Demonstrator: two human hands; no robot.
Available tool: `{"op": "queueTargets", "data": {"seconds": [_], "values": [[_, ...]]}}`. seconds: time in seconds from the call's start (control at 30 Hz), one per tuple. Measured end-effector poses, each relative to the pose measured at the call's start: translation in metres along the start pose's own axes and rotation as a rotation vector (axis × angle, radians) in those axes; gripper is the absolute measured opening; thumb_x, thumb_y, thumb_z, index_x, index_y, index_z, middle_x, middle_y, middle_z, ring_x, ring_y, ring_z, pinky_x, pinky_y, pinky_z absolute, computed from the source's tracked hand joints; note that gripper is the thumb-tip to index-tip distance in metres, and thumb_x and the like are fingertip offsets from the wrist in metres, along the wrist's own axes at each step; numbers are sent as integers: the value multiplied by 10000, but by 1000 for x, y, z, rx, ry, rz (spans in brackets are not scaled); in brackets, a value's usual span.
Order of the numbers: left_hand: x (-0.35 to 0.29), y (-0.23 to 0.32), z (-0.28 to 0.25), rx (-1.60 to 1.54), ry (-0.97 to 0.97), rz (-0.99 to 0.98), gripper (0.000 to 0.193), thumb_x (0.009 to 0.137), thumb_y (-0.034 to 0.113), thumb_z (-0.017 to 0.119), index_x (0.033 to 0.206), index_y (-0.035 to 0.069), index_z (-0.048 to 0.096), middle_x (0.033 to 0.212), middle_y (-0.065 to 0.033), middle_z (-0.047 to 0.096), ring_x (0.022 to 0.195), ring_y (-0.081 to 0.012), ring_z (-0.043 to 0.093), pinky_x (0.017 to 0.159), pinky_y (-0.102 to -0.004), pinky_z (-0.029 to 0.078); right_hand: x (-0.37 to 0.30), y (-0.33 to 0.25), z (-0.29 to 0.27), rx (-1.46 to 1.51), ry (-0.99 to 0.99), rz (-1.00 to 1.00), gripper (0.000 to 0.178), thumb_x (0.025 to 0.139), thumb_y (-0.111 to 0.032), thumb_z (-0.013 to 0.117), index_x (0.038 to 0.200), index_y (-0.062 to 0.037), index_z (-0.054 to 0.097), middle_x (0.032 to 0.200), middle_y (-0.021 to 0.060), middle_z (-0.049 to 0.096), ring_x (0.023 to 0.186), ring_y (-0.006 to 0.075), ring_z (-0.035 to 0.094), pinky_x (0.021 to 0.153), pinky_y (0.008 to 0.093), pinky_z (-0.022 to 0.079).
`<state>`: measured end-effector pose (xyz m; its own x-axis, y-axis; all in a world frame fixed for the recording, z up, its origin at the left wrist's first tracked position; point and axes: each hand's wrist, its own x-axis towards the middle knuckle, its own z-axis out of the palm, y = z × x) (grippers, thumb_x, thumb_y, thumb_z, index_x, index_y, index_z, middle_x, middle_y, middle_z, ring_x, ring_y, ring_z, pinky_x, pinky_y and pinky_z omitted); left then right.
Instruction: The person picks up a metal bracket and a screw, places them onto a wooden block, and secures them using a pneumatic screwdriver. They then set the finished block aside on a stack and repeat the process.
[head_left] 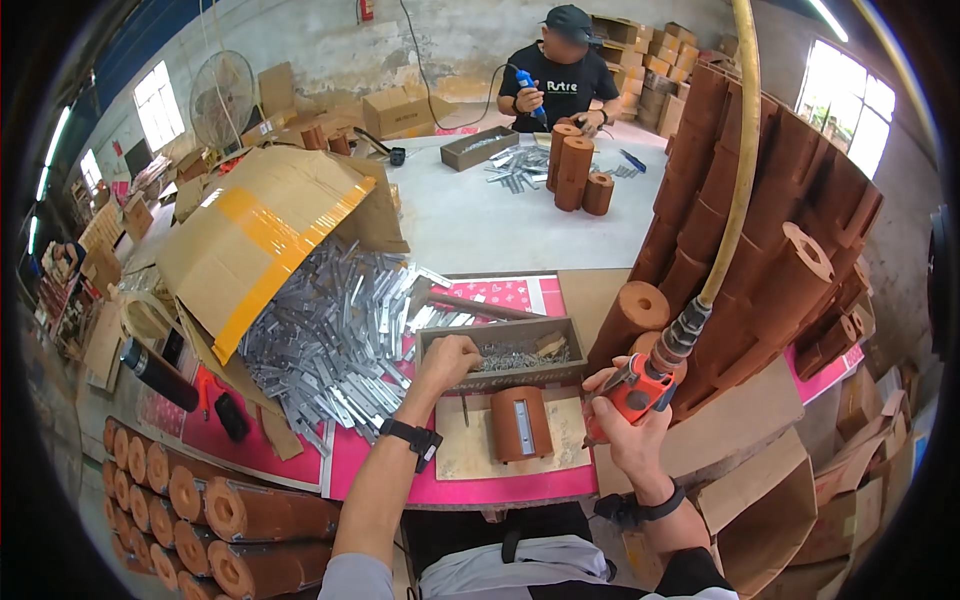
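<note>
My left hand [452, 362] reaches over the left end of a grey box [578, 350] of small screws [510, 356]. Its fingers are curled together, and whatever they pinch is hidden. In my right hand [630, 425] is a red pneumatic screwdriver [640, 388], hose coupling upward, my fingers wrapped around its body. Between my hands a short brown cylinder [507, 428] lies on a pale board [468, 460], with a silver metal strip [525, 430] along its top. A thin dark rod [465, 410] lies to the cylinder's left.
Loose metal strips [330, 340] spill from a tilted cardboard box [250, 225] at left. Brown cylinders are stacked high at right [740, 230] and at lower left [270, 510]. A hammer [470, 303] lies behind the grey box. Across the table a person [565, 80] holds a blue electric screwdriver [528, 90].
</note>
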<state>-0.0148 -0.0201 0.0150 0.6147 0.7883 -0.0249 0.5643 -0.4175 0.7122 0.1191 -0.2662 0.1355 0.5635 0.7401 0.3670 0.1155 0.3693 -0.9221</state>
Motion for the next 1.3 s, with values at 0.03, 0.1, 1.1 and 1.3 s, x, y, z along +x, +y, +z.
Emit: {"op": "queueTargets", "data": {"seconds": [0.03,0.1,1.1,1.3], "values": [[-2,-2,1,-41,37,26,205,786,173,654,897,12,715,863,-200,687,848,-343,670,779,-393,509,0,1,0,17,-10,7,224,791,18,638,989,21,532,790,57,599,556,70,540,485,210,453],[-2,-7,5,-59,139,107,196,800,156,636,910,12,711,877,-197,686,850,-347,667,778,-396,508,-2,1,2,32,-17,19,244,792,19,636,1008,20,522,798,60,601,557,70,541,487,211,457],[-151,56,33,-624,84,217,330,821,-6,662,1146,-2,606,964,-121,685,870,-186,679,753,-310,541,16,7,62,109,-174,-35,419,839,35,583,1227,28,424,962,169,646,726,161,642,641,294,538],[-151,54,32,-579,50,213,322,817,-9,664,1133,-7,603,961,-141,682,876,-215,691,755,-324,550,14,10,64,86,-170,-66,400,834,39,583,1206,23,435,959,165,647,725,156,640,634,291,536]]}}
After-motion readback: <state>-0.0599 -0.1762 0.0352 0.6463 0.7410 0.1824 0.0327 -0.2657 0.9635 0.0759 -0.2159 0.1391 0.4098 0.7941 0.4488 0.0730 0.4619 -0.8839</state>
